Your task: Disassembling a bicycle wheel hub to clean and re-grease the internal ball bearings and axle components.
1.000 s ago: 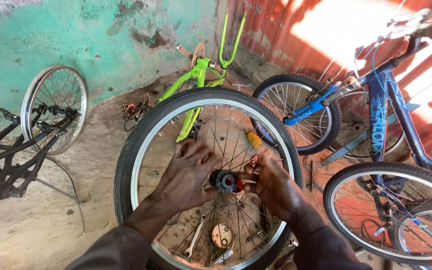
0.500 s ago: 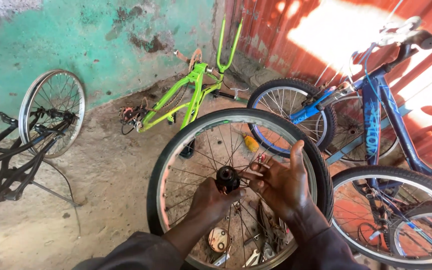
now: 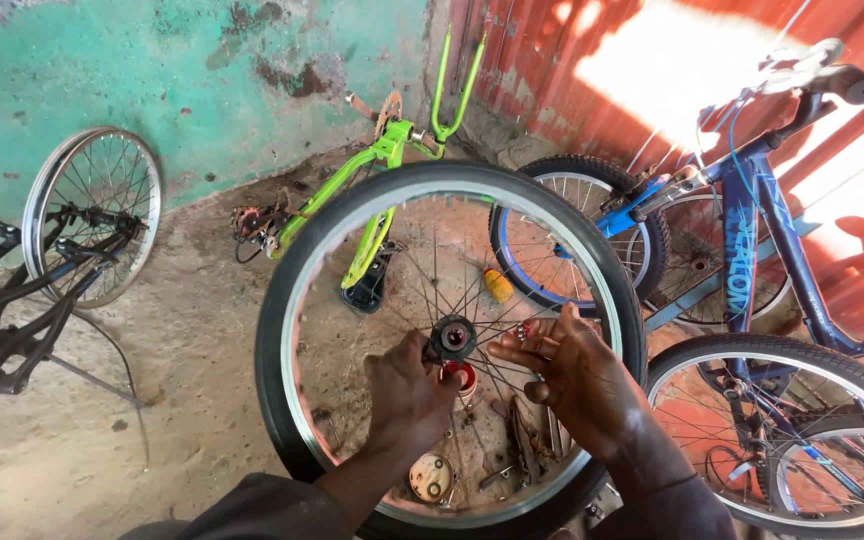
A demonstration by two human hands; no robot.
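Head view: the wheel (image 3: pixel 450 345) stands upright in front of the person, and its hub (image 3: pixel 453 336) now sits dead centre; half a second back it was lower and further right, so the wheel has been lifted and squared up. Left hand (image 3: pixel 410 392) is just below the hub, fingers closed on the axle end. Right hand (image 3: pixel 577 378) is just right of the hub, fingers spread apart, tips among the spokes, gripping nothing. Beyond the hub lies a green frame (image 3: pixel 382 190); right of it stands a blue bike (image 3: pixel 752 260). Below the hub, loose parts (image 3: pixel 432 478) litter the ground.
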